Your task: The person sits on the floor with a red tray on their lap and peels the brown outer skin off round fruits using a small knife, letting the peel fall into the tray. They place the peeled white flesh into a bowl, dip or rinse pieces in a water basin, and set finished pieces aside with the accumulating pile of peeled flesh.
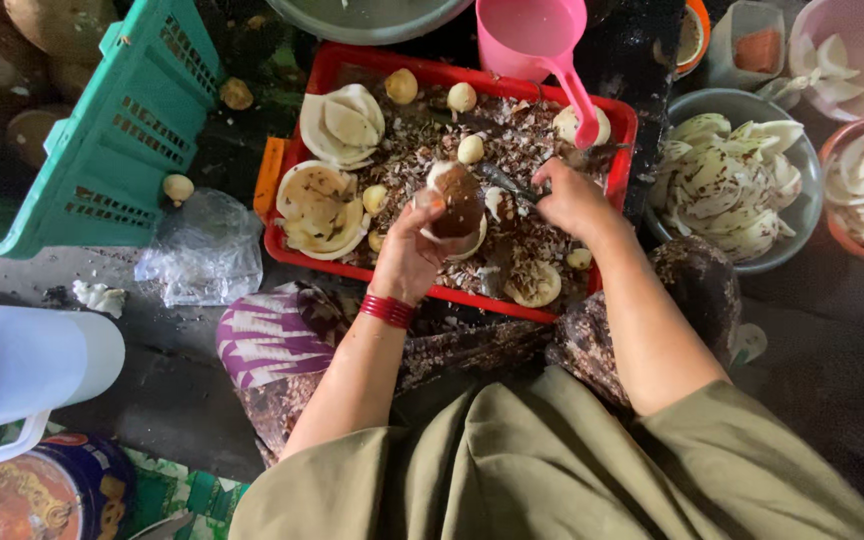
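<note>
Gripping a brown-skinned coconut piece (458, 200) over the middle of the red tray (297, 258), the left hand (410, 252) has its fingers clamped around the piece from below, its brown side up and a white edge showing at the rim. A stack of red bangles (387, 311) sits on that wrist. The right hand (574, 198), just right of the coconut piece and also above the tray, is closed around the handle of a dark knife (508, 184) whose blade reaches to the coconut piece. Brown shavings cover the tray floor, with several small pale round pieces (470, 149) scattered toward its far side and white coconut shells (341, 124) stacked at its left end. A pink scoop (540, 42) stands at the tray's far edge, its handle slanting down over the tray's right corner. Right of the tray, a grey bowl (800, 215) holds peeled white coconut slices (722, 185). Left of the tray a green plastic crate (112, 150) lies tipped, and a crumpled clear plastic bag (204, 248) lies between them on the dark floor.
</note>
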